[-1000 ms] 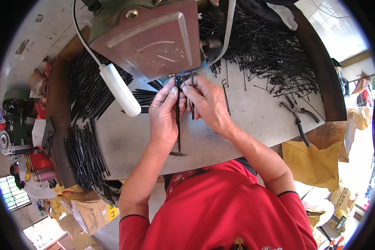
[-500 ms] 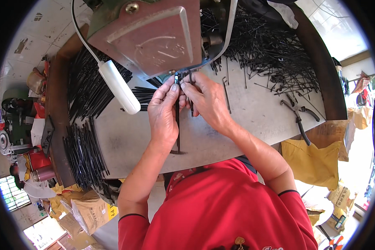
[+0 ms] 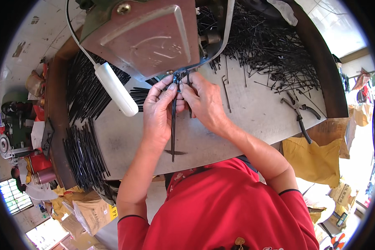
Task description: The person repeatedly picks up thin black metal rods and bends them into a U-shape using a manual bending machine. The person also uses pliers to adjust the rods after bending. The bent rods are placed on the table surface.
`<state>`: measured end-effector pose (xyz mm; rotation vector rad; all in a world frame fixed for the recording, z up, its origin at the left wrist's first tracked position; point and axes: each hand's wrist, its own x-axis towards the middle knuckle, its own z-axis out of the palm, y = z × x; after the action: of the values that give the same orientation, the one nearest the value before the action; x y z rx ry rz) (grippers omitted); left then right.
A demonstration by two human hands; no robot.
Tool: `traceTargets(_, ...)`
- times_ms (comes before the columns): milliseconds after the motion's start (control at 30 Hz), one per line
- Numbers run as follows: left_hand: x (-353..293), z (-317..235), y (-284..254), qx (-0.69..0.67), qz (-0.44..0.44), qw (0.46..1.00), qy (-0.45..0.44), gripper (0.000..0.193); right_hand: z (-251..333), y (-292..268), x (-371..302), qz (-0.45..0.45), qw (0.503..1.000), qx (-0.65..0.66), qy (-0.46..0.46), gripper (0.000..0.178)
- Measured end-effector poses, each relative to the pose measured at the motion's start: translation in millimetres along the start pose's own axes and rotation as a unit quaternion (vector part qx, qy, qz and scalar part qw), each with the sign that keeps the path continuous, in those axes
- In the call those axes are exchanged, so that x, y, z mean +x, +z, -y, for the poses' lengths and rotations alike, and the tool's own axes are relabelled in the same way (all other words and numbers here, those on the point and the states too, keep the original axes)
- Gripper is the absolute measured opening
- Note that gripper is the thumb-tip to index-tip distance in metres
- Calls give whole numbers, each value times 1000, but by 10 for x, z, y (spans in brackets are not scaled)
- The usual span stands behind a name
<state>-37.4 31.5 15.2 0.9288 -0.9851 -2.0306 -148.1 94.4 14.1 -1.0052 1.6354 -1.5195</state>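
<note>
Just under the front of a reddish-brown machine head (image 3: 152,43), my two hands meet, fingers closed. My left hand (image 3: 157,114) pinches a thin black rod (image 3: 173,135) between thumb and fingers. The rod points toward me over the metal table, its far end at the machine's lower edge. Beside it my right hand (image 3: 207,102) grips a second, dark rod (image 3: 188,77) that runs between the fingers, its near end showing below them. The right thumb and fingertips sit close to the first rod's far end, whose small details are hidden by fingers.
A white lamp bar (image 3: 116,89) hangs left of the machine. Black rods lie in bundles (image 3: 85,154) at the left; a tangled heap of bent rods (image 3: 275,54) fills the back right. Pliers (image 3: 298,114) rest near the right edge of the metal table (image 3: 254,121), beside raised brown sides (image 3: 335,83).
The first rod's near end has come closer to me and slightly left. My left hand has shifted a little left; my right hand keeps nearly the same place and grip.
</note>
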Motion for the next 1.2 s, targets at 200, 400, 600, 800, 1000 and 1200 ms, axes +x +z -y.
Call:
traceTargets(200, -34, 9, 21, 5, 10, 1000, 17, 30, 3, -12, -11, -9, 1000, -13, 11, 13)
traceTargets(400, -45, -9, 40, 20, 3, 1000, 22, 29, 4, -29, -2, -10, 999, -36, 4, 14)
traceTargets(600, -40, -5, 67, 21, -14, 999, 23, 29, 71, -47, 22, 5, 998, 12, 53, 15)
traceTargets(800, -4, -107, 24, 82, 2, 997, -15, 25, 1, -75, 102, 12, 999, -43, -2, 17)
traceTargets(1000, 74, -265, -92, 100, 17, 991, -82, 23, 107, -236, 217, 109, 984, 22, 136, 19)
traceTargets(1200, -53, -138, -13, 94, 1, 995, -45, 26, 188, -247, 172, 98, 978, 86, 165, 24)
